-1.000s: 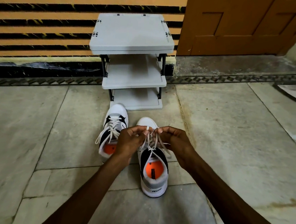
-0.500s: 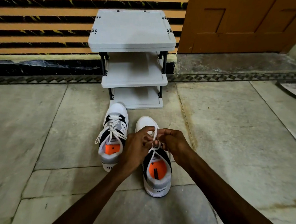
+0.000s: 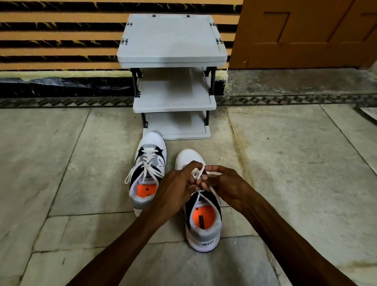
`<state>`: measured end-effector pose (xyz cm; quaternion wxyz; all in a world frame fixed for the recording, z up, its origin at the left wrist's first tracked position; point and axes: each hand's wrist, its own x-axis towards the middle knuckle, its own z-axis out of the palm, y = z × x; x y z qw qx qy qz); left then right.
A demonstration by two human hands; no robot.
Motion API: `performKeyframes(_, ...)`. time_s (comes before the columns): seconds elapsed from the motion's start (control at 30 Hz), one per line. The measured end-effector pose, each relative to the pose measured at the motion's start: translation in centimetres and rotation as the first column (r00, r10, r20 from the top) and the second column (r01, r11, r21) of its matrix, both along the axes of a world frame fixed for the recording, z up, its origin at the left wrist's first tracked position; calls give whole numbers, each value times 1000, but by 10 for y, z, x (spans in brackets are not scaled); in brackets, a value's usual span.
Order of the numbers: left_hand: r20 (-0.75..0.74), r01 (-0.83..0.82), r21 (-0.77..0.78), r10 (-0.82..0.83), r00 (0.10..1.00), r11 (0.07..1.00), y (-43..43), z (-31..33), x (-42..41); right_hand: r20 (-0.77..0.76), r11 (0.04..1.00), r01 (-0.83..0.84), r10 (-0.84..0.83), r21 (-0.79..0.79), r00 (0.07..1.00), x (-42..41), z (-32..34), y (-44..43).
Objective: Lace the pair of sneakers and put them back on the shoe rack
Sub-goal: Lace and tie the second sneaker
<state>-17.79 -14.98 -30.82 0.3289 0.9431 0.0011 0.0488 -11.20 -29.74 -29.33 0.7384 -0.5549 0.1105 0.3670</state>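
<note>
Two white, grey and black sneakers with orange insoles stand on the floor, toes toward the grey shoe rack (image 3: 174,101). The left sneaker (image 3: 147,169) has its white lace threaded and tied, loops hanging to the left. Over the tongue of the right sneaker (image 3: 202,224) my left hand (image 3: 175,191) and my right hand (image 3: 227,185) meet, each pinching a strand of its white lace (image 3: 197,172). My hands hide the lace eyelets of that shoe.
The rack has three bare shelves and stands against a striped wall. A brown wooden door (image 3: 313,33) is at the upper right above a stone step (image 3: 299,81). Pale stone floor tiles (image 3: 292,172) spread on both sides of the shoes.
My hands have drawn closer together over the right sneaker's tongue, and the lace strands between them are shorter. The sneakers and rack have stayed in place.
</note>
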Motion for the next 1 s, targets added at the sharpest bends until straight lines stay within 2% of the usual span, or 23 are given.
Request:
performKeyframes(0.17, 1, 10, -21, -10, 1000, 1000, 1, -2, 2, 18, 998, -62, 62, -7, 998, 1, 1, -2)
performKeyframes(0.27, 0, 6, -127, -6, 1000, 992, 1, -4, 1, 62, 990, -116, 121, -76, 991, 2, 0, 2)
performKeyframes(0.37, -11, -5, -162, 3, 1000, 987, 4, -5, 1, 133, 968, -159, 186, -194, 973, 5, 1, 4)
performKeyframes(0.57, -24, 26, -55, -28, 999, 998, 0, -5, 0, 187, 925, -166, 241, -342, 952, 8, 10, 1)
performKeyframes(0.67, -50, 6, -76, -9, 999, 997, -3, -2, 2, 261, 878, -138, 281, -457, 924, 7, 7, -3)
performKeyframes(0.73, -70, -16, -85, 10, 997, 996, -4, 0, 6, 426, 818, -48, 347, -573, 836, 4, 4, -2)
performKeyframes(0.83, -78, -37, -113, 28, 997, 993, -5, -4, 5, 658, 741, 93, 522, -665, 543, -6, -3, 3)
performKeyframes(0.9, -85, -52, -116, 42, 996, 992, -6, -5, 5, 707, 723, 145, 580, -676, 405, -10, -8, 3)
performKeyframes(1.0, -120, -82, -162, 63, 991, 983, -5, -1, 7, 700, 683, 178, 646, -708, 303, -15, -13, 4)
